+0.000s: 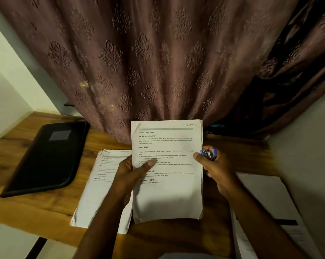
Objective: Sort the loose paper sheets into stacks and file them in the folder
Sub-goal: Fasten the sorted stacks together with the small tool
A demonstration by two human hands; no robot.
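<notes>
Paper sheet [167, 193] hiding left fingers, right-hand [216, 165] object blurred

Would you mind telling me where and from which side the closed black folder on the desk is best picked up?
I would take the black folder by its long right edge, coming from the stack of sheets beside it. It lies flat and closed on the wooden desk, and that edge is bare and nearest the left hand, which now holds a printed sheet; free that hand first.

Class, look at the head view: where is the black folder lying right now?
The black folder lies closed on the wooden table's left side, left of the paper stack and in front of the curtain.
</notes>
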